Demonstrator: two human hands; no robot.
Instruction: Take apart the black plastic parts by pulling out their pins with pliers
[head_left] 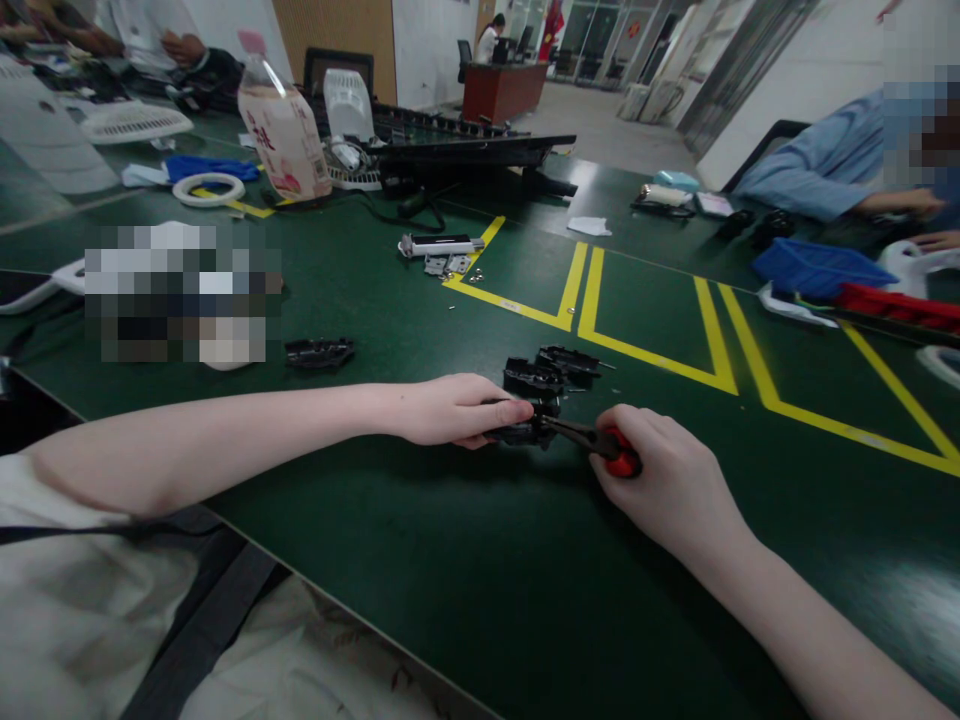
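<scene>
My left hand [457, 408] is closed on a small black plastic part [517, 432], thumb on top, just above the green table [420, 540]. My right hand [660, 470] grips the red handles of a pair of long-nose pliers [577, 432]. The tips of the pliers reach the right end of the held part; what they pinch is too small to make out. Right behind it lie two similar black parts, one nearer [532, 375] and one farther [574, 361]. Another black part [319, 352] rests beyond my left forearm.
A white-and-black piece [442, 246] lies with small metal bits [448, 265] by the yellow tape lines [517, 305]. Farther back stand a drink bottle [281, 130] and a long black frame [472, 150]. A blue bin [821, 268] sits at right, near a person in a blue sleeve [814, 160].
</scene>
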